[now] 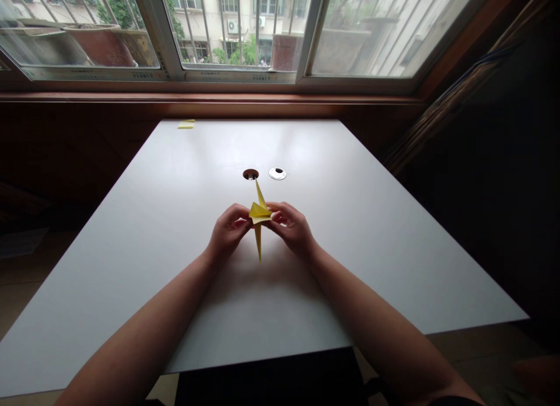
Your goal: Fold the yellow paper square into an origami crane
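"Beyond the white table point(131, 266) stands a window point(238, 76). Where's the yellow paper point(261, 212)?"

"Over the table's middle, left hand point(228, 228) and right hand point(292, 225) each pinching one side."

Passing room on tabletop point(140, 231) outside hands point(227, 230), yellow paper point(261, 212) blocking between

Daylight falls through barred windows point(238, 76) onto a white table point(371, 248).

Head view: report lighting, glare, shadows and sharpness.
Head view: daylight from the metal-framed glass window; pale sheen on the white smooth tabletop; soft shadow below the bare left hand and right hand; yellow folded-paper figure distinct in outline; right edge mostly dark.
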{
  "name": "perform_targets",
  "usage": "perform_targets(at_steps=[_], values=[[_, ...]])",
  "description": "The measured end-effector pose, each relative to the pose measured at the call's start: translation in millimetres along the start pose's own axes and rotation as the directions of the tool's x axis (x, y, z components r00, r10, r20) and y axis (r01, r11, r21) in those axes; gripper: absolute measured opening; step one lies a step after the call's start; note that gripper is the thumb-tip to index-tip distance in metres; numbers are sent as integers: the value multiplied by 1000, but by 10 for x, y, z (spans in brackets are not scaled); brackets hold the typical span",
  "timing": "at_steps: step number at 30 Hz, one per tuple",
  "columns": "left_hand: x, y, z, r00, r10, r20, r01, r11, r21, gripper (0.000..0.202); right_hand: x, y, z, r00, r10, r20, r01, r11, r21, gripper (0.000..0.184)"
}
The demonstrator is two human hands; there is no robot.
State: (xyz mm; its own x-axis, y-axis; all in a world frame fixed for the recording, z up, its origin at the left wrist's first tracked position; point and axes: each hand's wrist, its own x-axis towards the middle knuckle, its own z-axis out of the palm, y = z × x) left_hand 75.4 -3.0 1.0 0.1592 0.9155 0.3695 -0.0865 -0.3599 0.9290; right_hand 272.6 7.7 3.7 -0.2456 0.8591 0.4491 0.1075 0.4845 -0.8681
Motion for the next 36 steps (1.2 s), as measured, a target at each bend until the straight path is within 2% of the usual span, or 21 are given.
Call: perform_targets(at_steps=[3, 6, 9, 12, 19, 26, 31, 36], values=[[24, 4, 4, 996, -87, -20, 86, 996, -39, 21, -4, -17, -3, 998, 39, -47, -36, 998, 48, 47], [43, 20, 2, 992, -120, -33, 118, 992, -52, 24, -2, -31, -16, 999, 4, -54, -4, 1000, 2, 35], [51, 27, -5, 993, -113, -38, 111, 993, -50, 23, 4, -26, -21, 999, -29, -23, 29, 999, -26, 23], [51, 19, -13, 993, -109, -41, 107, 993, -48, 21, 7, -15, -16, 1000, -20, -10, 20, 1000, 0, 19], [56, 15, -25, 993, -109, -47, 108, 994, -12, 21, 5, 3, -14, 1000, 2, -10, -1, 1000, 19, 22], [72, -7, -48, 992, -89, -84, 92, 995, 41, 21, 6, 2, -26, 995, 69, -69, -68, 998, 13, 28], [72, -29, -37, 991, -101, -86, 102, 995, 1, 23, 13, -87, -42, 991, 16, -132, -17, 1000, -8, 22], [54, -52, -36, 990, -126, -56, 128, 992, 24, 26, 9, -163, -41, 996, -56, -63, 56, 998, -3, 19]])
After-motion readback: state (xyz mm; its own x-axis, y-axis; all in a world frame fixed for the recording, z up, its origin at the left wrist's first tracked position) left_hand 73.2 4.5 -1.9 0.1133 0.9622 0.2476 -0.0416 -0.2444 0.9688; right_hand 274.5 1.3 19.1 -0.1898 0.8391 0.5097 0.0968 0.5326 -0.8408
